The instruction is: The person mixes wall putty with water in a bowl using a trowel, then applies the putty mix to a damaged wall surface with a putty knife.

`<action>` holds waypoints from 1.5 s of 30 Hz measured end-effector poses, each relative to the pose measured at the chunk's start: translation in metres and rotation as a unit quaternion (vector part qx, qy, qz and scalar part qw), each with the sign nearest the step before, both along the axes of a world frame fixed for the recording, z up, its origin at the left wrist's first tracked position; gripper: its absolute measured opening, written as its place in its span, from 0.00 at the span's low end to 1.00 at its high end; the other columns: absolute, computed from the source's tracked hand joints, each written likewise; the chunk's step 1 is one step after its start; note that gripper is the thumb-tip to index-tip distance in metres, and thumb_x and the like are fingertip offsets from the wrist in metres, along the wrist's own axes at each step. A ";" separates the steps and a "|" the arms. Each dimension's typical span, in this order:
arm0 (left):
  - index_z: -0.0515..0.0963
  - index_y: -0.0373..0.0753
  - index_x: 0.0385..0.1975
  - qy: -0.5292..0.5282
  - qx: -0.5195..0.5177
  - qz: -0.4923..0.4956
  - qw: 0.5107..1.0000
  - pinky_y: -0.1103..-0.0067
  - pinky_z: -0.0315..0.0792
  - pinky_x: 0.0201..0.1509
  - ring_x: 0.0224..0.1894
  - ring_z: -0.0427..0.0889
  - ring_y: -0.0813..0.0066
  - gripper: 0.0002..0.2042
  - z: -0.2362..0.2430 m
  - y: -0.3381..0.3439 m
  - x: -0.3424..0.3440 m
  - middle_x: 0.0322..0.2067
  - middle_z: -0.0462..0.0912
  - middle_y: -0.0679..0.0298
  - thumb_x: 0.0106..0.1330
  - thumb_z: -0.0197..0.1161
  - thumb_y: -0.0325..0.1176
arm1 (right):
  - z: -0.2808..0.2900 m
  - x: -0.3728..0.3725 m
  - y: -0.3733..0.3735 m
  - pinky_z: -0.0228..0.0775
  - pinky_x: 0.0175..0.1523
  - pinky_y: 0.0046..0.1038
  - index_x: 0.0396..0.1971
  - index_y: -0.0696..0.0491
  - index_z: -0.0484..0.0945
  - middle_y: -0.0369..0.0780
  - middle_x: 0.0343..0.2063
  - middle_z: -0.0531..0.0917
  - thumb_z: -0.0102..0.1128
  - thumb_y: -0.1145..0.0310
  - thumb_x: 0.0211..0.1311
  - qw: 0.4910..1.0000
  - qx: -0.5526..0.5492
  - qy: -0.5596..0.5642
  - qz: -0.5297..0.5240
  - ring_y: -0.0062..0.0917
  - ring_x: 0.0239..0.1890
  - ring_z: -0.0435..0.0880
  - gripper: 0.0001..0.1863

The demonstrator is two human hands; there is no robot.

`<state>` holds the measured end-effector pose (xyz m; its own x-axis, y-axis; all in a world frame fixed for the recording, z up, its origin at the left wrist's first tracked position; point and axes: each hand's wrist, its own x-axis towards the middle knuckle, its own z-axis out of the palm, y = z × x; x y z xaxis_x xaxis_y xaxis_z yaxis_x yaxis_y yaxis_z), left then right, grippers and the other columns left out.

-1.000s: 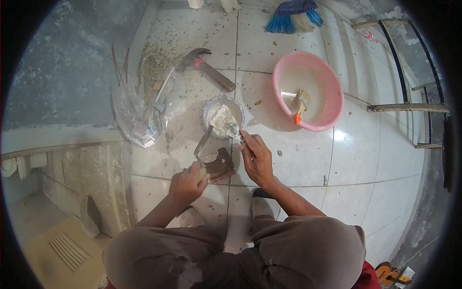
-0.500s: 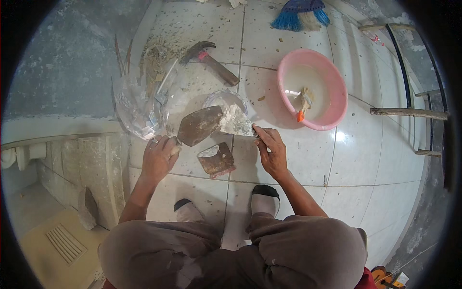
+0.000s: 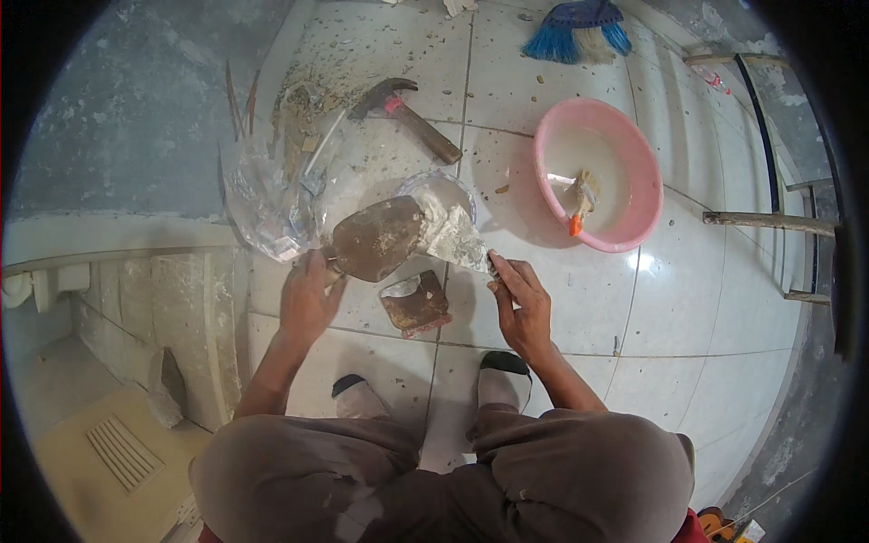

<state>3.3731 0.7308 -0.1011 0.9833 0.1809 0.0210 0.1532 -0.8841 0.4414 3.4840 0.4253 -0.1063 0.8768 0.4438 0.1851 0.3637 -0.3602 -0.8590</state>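
My left hand (image 3: 306, 300) is closed round the short handle of a brown trowel (image 3: 376, 240); its broad blade points right, with pale residue near its tip. Between thumb and fingers, my right hand (image 3: 525, 303) pinches the corner of a flat, roughly triangular scraper-like piece (image 3: 460, 242) coated in white paste. The trowel's tip meets or overlaps the paste; I cannot tell which. Behind both, a round container (image 3: 469, 195) with a bluish rim is partly hidden. Nearer my feet lies a rusty square-ended blade (image 3: 415, 304) with a pale patch and reddish edge.
A claw hammer (image 3: 412, 122) lies on the tiles among rubble. Left of it are a clear plastic bag (image 3: 262, 213) and debris. A pink basin (image 3: 644, 172) on the right holds cloudy water and an orange-tipped brush (image 3: 579, 213). Farther back is a blue broom (image 3: 579, 32); wooden rungs (image 3: 769, 219) stand right.
The view has shifted slightly. My left hand has turned a little on the trowel handle, and the white-coated piece in my right hand has come slightly nearer me.
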 end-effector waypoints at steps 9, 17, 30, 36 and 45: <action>0.66 0.30 0.48 0.027 -0.079 -0.003 0.997 0.58 0.69 0.48 0.44 0.74 0.42 0.15 0.006 -0.038 0.010 0.42 0.71 0.44 0.66 0.54 0.32 | 0.017 -0.017 0.012 0.75 0.36 0.29 0.58 0.54 0.74 0.45 0.39 0.80 0.59 0.82 0.57 0.999 -0.038 0.014 -0.009 0.31 0.32 0.82 0.26; 0.62 0.30 0.48 0.030 -0.106 -0.039 0.993 0.57 0.72 0.34 0.32 0.76 0.40 0.18 -0.012 -0.050 -0.004 0.42 0.71 0.43 0.68 0.55 0.36 | 0.007 -0.017 0.018 0.74 0.35 0.29 0.57 0.54 0.74 0.45 0.38 0.79 0.59 0.82 0.57 1.000 -0.019 0.022 -0.010 0.31 0.31 0.81 0.25; 0.75 0.37 0.44 -0.081 0.143 -0.033 0.986 0.70 0.78 0.32 0.31 0.82 0.60 0.14 -0.007 -0.017 -0.009 0.41 0.76 0.58 0.61 0.63 0.35 | 0.004 0.004 0.004 0.75 0.38 0.28 0.53 0.55 0.78 0.45 0.38 0.81 0.59 0.84 0.55 1.000 -0.002 0.026 0.007 0.33 0.37 0.83 0.24; 0.77 0.38 0.41 -0.068 0.255 -0.102 0.959 0.70 0.77 0.36 0.38 0.80 0.64 0.13 0.007 0.017 0.007 0.38 0.76 0.63 0.55 0.64 0.31 | 0.013 0.020 0.000 0.74 0.43 0.31 0.52 0.55 0.78 0.45 0.37 0.82 0.61 0.84 0.53 1.000 -0.002 0.009 0.008 0.36 0.37 0.82 0.24; 0.72 0.36 0.48 -0.111 0.146 0.084 0.979 0.62 0.76 0.39 0.38 0.80 0.50 0.18 0.063 0.047 -0.018 0.44 0.77 0.51 0.59 0.64 0.35 | 0.109 0.070 0.035 0.72 0.42 0.30 0.49 0.57 0.79 0.45 0.33 0.78 0.58 0.84 0.53 0.997 -0.014 -0.053 0.051 0.36 0.35 0.79 0.21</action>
<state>3.3551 0.7779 -0.0385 0.9057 0.2933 0.3060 0.2356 -0.9485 0.2120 3.5538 0.4606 0.0025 0.8027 0.5361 0.2615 0.4884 -0.3392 -0.8040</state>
